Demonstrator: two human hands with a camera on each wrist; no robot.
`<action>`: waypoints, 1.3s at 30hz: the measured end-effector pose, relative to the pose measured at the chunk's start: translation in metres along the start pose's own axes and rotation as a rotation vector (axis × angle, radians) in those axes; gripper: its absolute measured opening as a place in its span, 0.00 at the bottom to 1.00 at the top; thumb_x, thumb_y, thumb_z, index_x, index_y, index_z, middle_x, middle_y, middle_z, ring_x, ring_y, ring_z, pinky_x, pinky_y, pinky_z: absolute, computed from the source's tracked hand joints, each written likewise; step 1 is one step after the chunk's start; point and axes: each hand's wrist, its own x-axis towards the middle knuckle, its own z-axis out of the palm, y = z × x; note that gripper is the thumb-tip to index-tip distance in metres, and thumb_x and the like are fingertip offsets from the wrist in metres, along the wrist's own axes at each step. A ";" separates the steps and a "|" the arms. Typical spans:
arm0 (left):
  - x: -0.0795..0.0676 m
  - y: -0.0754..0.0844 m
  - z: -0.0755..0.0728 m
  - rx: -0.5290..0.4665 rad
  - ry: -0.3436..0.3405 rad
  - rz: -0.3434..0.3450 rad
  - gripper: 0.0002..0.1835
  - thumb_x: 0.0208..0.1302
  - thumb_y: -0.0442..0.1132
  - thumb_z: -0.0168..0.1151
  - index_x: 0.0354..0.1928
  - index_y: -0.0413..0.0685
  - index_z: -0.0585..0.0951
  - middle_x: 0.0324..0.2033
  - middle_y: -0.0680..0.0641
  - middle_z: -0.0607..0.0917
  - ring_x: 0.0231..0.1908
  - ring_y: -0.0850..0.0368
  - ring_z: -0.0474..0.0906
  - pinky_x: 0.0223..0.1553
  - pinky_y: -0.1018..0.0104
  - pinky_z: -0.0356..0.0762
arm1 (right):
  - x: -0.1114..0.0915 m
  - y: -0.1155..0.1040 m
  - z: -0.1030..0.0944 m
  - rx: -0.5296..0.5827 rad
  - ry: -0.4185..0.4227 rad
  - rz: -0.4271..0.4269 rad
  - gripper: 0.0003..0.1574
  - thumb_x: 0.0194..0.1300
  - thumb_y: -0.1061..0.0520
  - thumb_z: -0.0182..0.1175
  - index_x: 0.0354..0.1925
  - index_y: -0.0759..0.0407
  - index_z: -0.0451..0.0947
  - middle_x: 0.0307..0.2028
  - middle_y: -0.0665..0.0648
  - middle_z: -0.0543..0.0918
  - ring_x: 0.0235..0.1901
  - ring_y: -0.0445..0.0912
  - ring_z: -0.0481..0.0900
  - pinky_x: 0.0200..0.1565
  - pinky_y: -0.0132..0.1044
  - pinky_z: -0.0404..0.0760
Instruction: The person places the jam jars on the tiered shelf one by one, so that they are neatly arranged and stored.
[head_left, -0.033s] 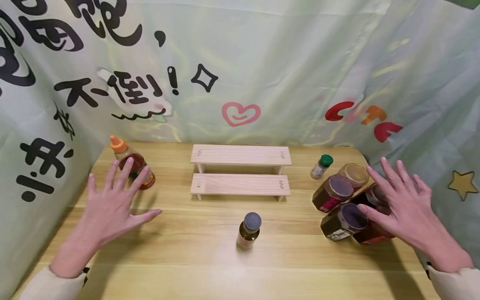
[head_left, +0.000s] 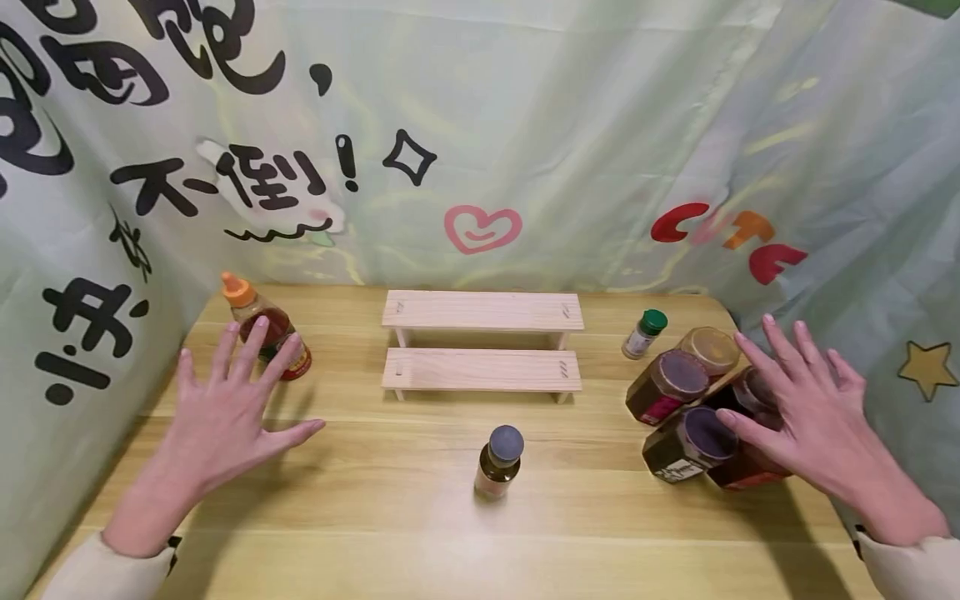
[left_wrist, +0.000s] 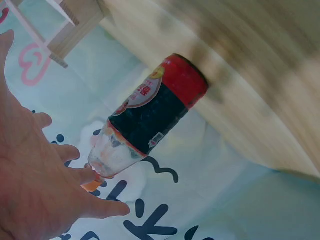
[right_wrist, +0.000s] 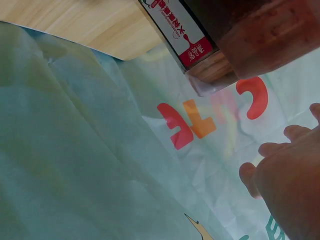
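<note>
My left hand (head_left: pixel 228 421) hovers with fingers spread in front of a squeeze bottle (head_left: pixel 273 329) with an orange nozzle cap. In the left wrist view that bottle (left_wrist: pixel 152 107) has a red and black label, and the fingers hold nothing. Over at the right, my right hand (head_left: pixel 813 417) is spread above a cluster of faceted jars, partly covering some of them. Uncovered in the cluster are a dark jar with a pink label (head_left: pixel 663 387) and a dark jar with a white label (head_left: pixel 686 446). A small brown bottle with a dark cap (head_left: pixel 497 462) stands upright at front centre.
A two-step pale wooden rack (head_left: pixel 482 369) stands at the back centre of the wooden table (head_left: pixel 390 533). A small green-capped shaker (head_left: pixel 643 335) is behind the jars, beside a jar with a yellowish lid (head_left: pixel 708 350). Printed cloth (head_left: pixel 570 150) hangs around the back and sides.
</note>
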 end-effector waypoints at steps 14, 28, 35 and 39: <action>0.004 0.020 -0.004 -0.105 0.063 0.010 0.66 0.57 0.78 0.70 0.89 0.56 0.53 0.84 0.35 0.56 0.73 0.26 0.63 0.46 0.16 0.72 | -0.005 0.001 -0.005 0.099 0.104 0.035 0.63 0.65 0.41 0.75 0.86 0.56 0.56 0.85 0.68 0.52 0.80 0.73 0.52 0.62 0.87 0.47; 0.034 0.055 0.025 -0.497 0.008 0.055 0.60 0.69 0.60 0.76 0.90 0.55 0.48 0.81 0.36 0.65 0.74 0.31 0.68 0.59 0.25 0.78 | -0.072 0.010 0.016 0.231 0.191 0.218 0.57 0.53 0.56 0.85 0.71 0.69 0.63 0.53 0.72 0.78 0.50 0.25 0.64 0.50 0.09 0.55; 0.055 0.060 0.046 -0.635 -0.007 0.046 0.63 0.68 0.53 0.80 0.90 0.57 0.43 0.78 0.31 0.66 0.72 0.30 0.71 0.63 0.28 0.77 | -0.078 0.013 0.027 0.207 -0.009 0.289 0.59 0.56 0.50 0.88 0.71 0.67 0.62 0.53 0.73 0.78 0.43 0.53 0.81 0.33 0.16 0.67; 0.071 0.064 0.059 -0.724 -0.022 0.020 0.64 0.67 0.53 0.81 0.90 0.62 0.42 0.78 0.31 0.67 0.66 0.32 0.77 0.50 0.35 0.86 | -0.079 0.017 0.030 0.208 -0.036 0.295 0.60 0.53 0.52 0.89 0.71 0.67 0.63 0.53 0.74 0.76 0.42 0.62 0.83 0.27 0.23 0.72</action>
